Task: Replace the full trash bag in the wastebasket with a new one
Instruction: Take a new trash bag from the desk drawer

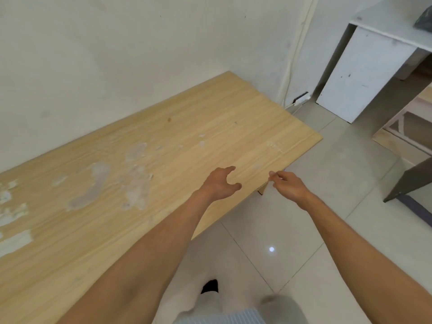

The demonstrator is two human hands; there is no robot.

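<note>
No wastebasket is in view. A dark grey crumpled thing [424, 22], possibly a bag, lies on the white desk at the top right, cut off by the frame edge. Both my arms reach forward over the near corner of a light wooden table [163, 148]. My left hand [221, 183] hovers above the tabletop with fingers and thumb loosely curved, holding nothing. My right hand [288, 185] is just past the table's right edge, above the floor. Its thumb and forefinger tips meet; something thin and pale may be pinched there, but blur hides it.
The tabletop has worn pale patches [135, 174] and stands against a white wall. A white desk [364, 73] is at the back right, with a power strip [301, 97] on the floor beside it. A wooden frame [406, 127] and a dark leg [409, 181] stand right. The floor is pale tile.
</note>
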